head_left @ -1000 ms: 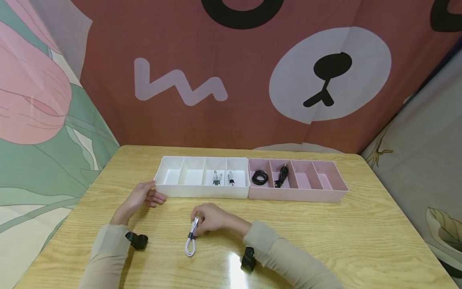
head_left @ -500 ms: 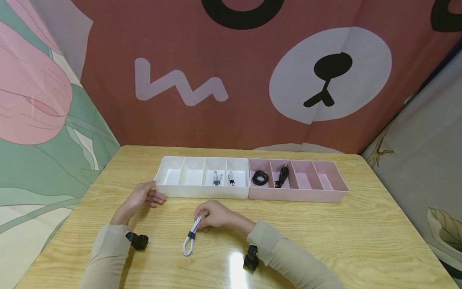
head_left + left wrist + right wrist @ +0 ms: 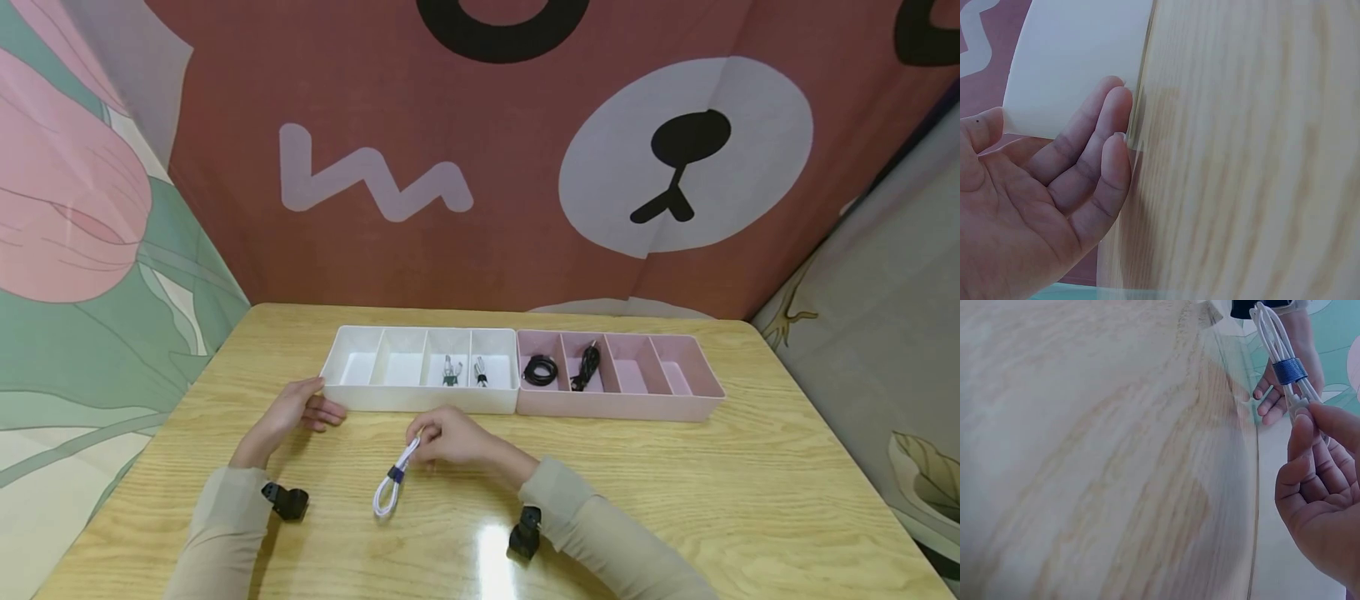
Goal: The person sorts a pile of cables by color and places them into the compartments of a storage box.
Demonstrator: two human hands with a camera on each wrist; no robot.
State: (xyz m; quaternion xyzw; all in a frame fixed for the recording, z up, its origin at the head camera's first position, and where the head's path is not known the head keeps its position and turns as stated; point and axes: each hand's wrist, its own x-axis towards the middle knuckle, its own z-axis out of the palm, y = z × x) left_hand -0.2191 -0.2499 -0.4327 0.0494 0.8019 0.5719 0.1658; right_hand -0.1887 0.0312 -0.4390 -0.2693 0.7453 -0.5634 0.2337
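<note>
My right hand (image 3: 452, 435) pinches one end of a white USB cable (image 3: 387, 492), folded into a long loop and bound with a dark blue strap (image 3: 1289, 370). The loop slants down to the left, in front of the white divided box (image 3: 420, 398). In the right wrist view thumb and forefinger grip the cable by its connector end. My left hand (image 3: 298, 406) touches the near left corner of the white box. Its relaxed fingers (image 3: 1116, 162) lie along the front wall, with the thumb at the rim.
A pink divided box (image 3: 618, 406) adjoins the white one on its right. Two small white cables (image 3: 452, 371) lie in separate white compartments. A coiled black cable (image 3: 540, 370) and a bundled black cable (image 3: 587, 367) occupy pink compartments. Printed cloth hangs behind the wooden table (image 3: 750, 500).
The right hand has moved slightly forward and to the right with the white cable, lifting it, and the loop has swung more aslant. The left hand has stayed at the box corner.
</note>
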